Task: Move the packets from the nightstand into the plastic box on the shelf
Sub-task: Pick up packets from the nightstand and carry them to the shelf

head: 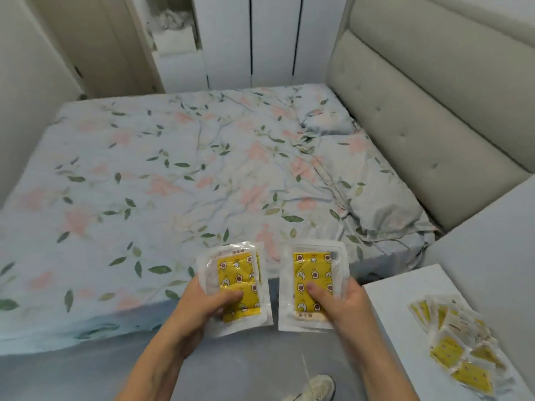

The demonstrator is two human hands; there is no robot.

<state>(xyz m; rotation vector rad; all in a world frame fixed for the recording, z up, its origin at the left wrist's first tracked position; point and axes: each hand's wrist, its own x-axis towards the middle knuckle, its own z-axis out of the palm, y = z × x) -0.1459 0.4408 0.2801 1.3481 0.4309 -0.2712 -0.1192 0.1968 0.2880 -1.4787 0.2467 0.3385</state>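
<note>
My left hand (202, 308) grips a clear packet with a yellow patterned insert (236, 273), thumb on its front. My right hand (341, 305) holds a second packet of the same kind (312, 270), thumb pressed on its face. Both packets are upright in front of me, over the floor beside the bed. Several more yellow packets (460, 348) lie spread in a loose pile on the white nightstand (399, 319) at the lower right. The plastic box and the shelf holding it cannot be made out in this view.
A bed with a floral sheet (173, 183) fills the middle, a pillow (373, 195) and a padded headboard (419, 117) to the right. White wardrobe doors (260, 39) stand behind. A doorway with open shelving (170, 33) is at the upper left. My shoe (315, 386) shows on the grey floor.
</note>
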